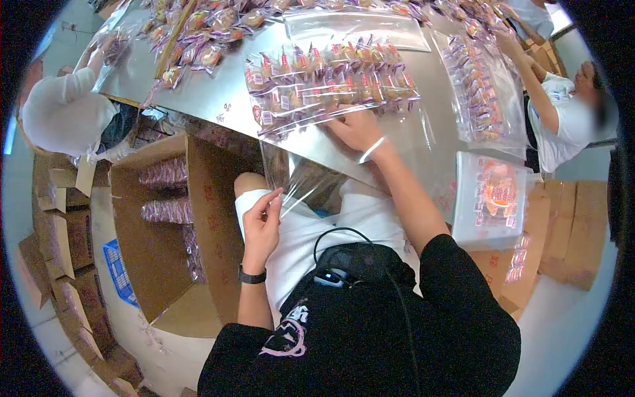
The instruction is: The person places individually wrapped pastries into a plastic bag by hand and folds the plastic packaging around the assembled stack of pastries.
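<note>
Two rows of small wrapped cakes (337,85) lie on the metal table in a large clear plastic bag (281,162), whose loose end hangs over the table's edge toward my lap. My left hand (263,221) is closed, pinching the edge of that loose film between thumb and fingers. At the near row, my right hand (357,129) rests against the wrapped cakes with its fingers partly stretched out. Glare on the film hides some of its fingertips, and I cannot tell whether the hand is inside the bag or on top.
Loose wrapped cakes (221,23) pile at the back of the table (228,73). A filled bag (476,92) and a stack of printed bags (491,198) lie to the right. An open cardboard box (225,225) with packs stands left. Co-workers (66,112) sit on both sides.
</note>
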A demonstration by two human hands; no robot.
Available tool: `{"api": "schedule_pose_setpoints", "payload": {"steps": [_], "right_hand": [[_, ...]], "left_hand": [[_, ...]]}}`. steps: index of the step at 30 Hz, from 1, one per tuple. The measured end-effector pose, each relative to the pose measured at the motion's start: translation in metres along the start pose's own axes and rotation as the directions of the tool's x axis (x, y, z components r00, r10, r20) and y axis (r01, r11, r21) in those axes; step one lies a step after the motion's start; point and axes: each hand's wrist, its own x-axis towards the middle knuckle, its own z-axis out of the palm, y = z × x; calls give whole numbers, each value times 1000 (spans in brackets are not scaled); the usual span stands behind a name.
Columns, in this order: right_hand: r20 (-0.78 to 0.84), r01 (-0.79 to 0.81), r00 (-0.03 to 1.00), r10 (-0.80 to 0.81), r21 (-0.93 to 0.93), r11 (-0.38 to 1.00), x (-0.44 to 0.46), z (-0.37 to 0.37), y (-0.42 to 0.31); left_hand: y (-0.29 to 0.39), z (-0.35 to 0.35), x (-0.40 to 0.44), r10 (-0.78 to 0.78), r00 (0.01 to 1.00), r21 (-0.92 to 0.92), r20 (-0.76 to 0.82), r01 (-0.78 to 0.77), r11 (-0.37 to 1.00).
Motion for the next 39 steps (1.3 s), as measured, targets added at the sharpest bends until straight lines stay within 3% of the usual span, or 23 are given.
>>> {"api": "schedule_pose_setpoints", "payload": {"steps": [3, 7, 9, 11, 12, 13, 14, 16, 17, 18, 19, 20, 21, 23, 24, 26, 28, 29, 33, 36, 39], "right_hand": [[-103, 99, 990, -92, 71, 993, 1, 3, 5], [39, 47, 998, -47, 14, 999, -7, -8, -8], [47, 231, 973, -228, -71, 970, -33, -12, -12], [180, 230, 961, -209, -109, 967, -72, -31, -31], [190, 315, 933, -305, -20, 949, -89, -40, -35], [194, 391, 897, -398, 71, 917, -100, -52, -37], [231, 356, 887, -400, 209, 911, -101, -71, -41], [302, 240, 862, -407, 463, 853, -97, -113, -53], [138, 266, 929, -343, 398, 878, -84, -128, -51], [-41, 281, 958, -284, 324, 903, -58, -140, -44], [-152, 167, 980, -130, 263, 950, -24, -146, -37], [-234, 158, 967, -100, 248, 956, 16, -151, -20], [-218, 21, 976, 16, 166, 986, 55, -159, 1], [-332, 122, 934, -131, -46, 991, 139, -155, 68], [-305, 77, 942, -139, -206, 976, 173, -159, 86], [-302, 11, 948, -103, -292, 956, 227, -153, 95], [-306, -30, 950, -65, -297, 955, 281, -135, 117], [-309, -52, 950, -45, -299, 953, 300, -127, 122], [-245, -144, 964, 101, -168, 975, 365, -95, 134], [-178, -310, 948, 263, -335, 890, 396, -59, 139], [-125, -319, 947, 295, -424, 847, 436, -50, 160]], "left_hand": [[1, -4, 0, -29, 999, 16, 20, 29, 999], [-1, -9, 2, -57, 997, -42, 49, 59, 997], [-1, -20, 4, -128, 987, -140, 99, 142, 980], [-14, -24, 7, -124, 992, -118, -30, 119, 986], [-27, -25, 11, -120, 988, -109, -97, 109, 988], [-48, -30, 16, -86, 983, 71, -163, 99, 993], [-54, -27, 20, 61, 974, 329, -219, 15, 944], [-60, -17, 30, 357, 912, 769, -200, -80, 634], [-63, -11, 34, 134, 969, 732, -208, 63, 678], [-61, -2, 36, 94, 974, 782, -205, 105, 614], [-58, 8, 43, 62, 977, 826, -204, 138, 547], [-55, 16, 49, 30, 978, 864, -207, 169, 474], [-58, 16, 56, -21, 981, 847, -195, 179, 501], [-58, 14, 71, -105, 972, 817, -210, 234, 528], [-60, 10, 78, -148, 965, 800, -218, 264, 539], [-75, 1, 88, -127, 967, 763, -222, 253, 595], [-72, -2, 99, -177, 956, 715, -234, 292, 635], [-79, -1, 100, -90, 962, 742, -259, 258, 619], [-68, 1, 107, -77, 951, 735, -300, 282, 617], [-71, -1, 113, -66, 961, 760, -268, 253, 598], [-65, -3, 123, -86, 965, 795, -248, 253, 551]]}}
